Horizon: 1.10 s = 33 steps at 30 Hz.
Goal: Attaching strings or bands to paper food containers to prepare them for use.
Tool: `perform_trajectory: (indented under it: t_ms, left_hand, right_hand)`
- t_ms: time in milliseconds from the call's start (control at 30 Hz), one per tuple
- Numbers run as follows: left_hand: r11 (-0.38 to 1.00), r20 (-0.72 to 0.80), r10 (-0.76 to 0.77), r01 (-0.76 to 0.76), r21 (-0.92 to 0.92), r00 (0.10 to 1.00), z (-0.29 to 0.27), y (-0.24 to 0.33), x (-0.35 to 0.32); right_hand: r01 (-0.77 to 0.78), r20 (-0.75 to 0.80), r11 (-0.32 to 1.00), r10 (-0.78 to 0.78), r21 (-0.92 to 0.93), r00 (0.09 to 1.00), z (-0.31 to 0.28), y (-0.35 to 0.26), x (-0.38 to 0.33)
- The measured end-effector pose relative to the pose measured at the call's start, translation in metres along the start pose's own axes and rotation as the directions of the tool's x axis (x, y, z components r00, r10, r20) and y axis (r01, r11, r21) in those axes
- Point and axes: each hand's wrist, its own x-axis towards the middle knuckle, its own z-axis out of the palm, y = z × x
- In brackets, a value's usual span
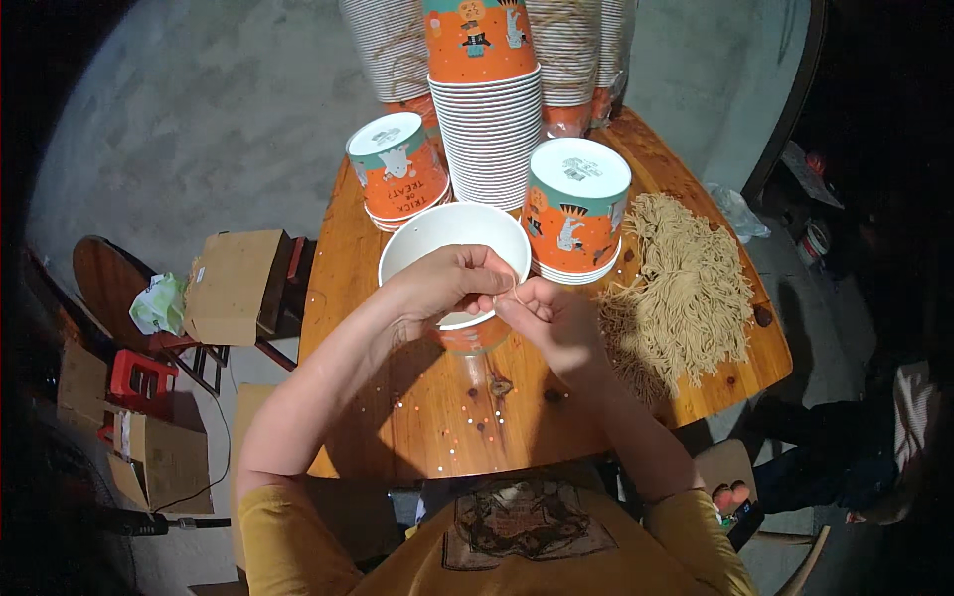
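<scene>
An upright paper bucket [407,244], white inside, stands on the wooden table in front of me. My left hand [445,286] is over its near right rim, with fingers and thumb pinched on a thin beige cord [516,294]. Right beside it, my right hand [558,323] pinches the same cord, and the fingertips of both hands almost meet. The cord loops up between them; whether it passes through the bucket wall is hidden by the fingers. Below the hands, a strip of the bucket's orange side shows.
Upside-down orange and teal buckets stand at left [402,184] and right [574,223], around a tall nested stack [487,134]. Wrapped stacks rise behind. A pile of beige cords [686,288] covers the table's right side. Small white dots [470,421] are scattered near me. Cardboard boxes [234,288] sit left.
</scene>
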Motion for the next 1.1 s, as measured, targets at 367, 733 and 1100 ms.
perform_trajectory:
  t_ms: [367, 733, 1100]
  left_hand:
    - [0.996, -0.084, -0.067, 0.072, 0.057, 0.994, 0.011, 0.009, -0.001]
    - [0.958, -0.081, 0.1, -0.074, 0.278, 0.992, 0.002, -0.002, 0.0]
    - [0.985, -0.008, 0.1, -0.098, 0.14, 0.995, -0.004, -0.002, 0.0]
  right_hand:
    - [0.525, -0.018, 0.677, -0.621, -0.516, 0.783, 0.006, 0.0, -0.006]
    - [0.462, 0.0, 0.876, -0.466, 0.139, 0.885, -0.017, 0.033, 0.003]
    - [0.242, -0.13, 0.945, -0.274, -0.222, 0.953, -0.022, -0.001, 0.015]
